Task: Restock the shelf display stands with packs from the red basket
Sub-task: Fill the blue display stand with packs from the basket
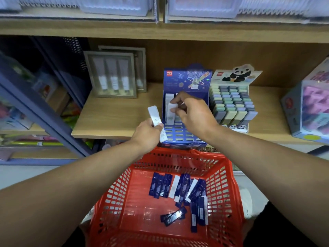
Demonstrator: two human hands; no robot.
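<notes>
Right now the right hand (193,114) pinches a white pack (173,106) between thumb and fingertips over the back rows of the blue stand (185,138) on the shelf (114,120), beside a white pack already standing in a slot there. The left hand (148,135) is closed around two or so more white packs (156,120), held upright just left of the stand. The main risk, as I judge it, is a missed slot: the pack is slim and the hand hides the opening, so it could catch on a divider, lean against its neighbour, or tip it over. The left hand's bundle is gripped low, with most of its length sticking up, so a pack could slide out and fall to the shelf or into the basket (229,184) below. The panda stand (233,107) sits touching the blue one on the right, and a careless elbow might nudge it. The packs are long, thin, flat boxes, some white, most dark blue with pale print; many lie loose and crossed over one another on the red basket's floor, so much restocking remains, and most front slots look empty.
</notes>
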